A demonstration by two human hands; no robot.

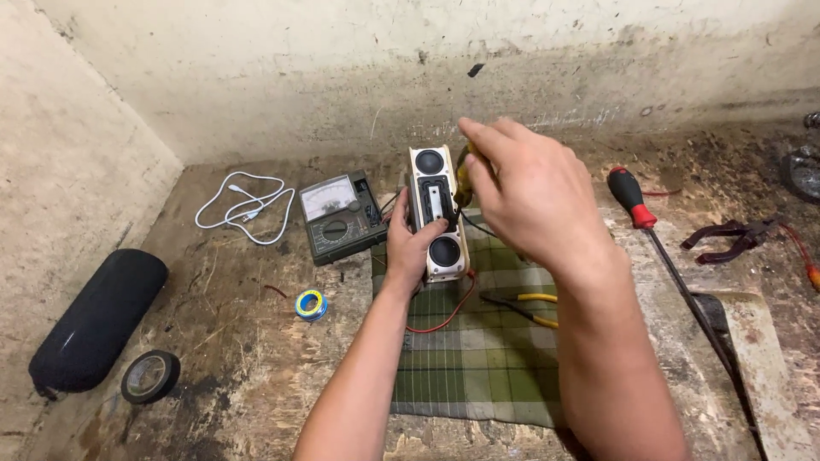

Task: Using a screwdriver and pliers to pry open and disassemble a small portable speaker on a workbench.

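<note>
Head view shows our left hand [412,243] clasping the small opened speaker [436,212] upright on the green checked cloth [478,358] to steady it, while our right hand [530,192] pinches a yellow-handled tool [464,179] against its exposed middle.

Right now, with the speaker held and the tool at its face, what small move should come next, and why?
Probably seat the yellow-handled tool squarely before turning. The left hand grips the speaker on edge on the checked cloth, and the right hand holds the tool at its upper right edge; the tip is hidden.
</note>
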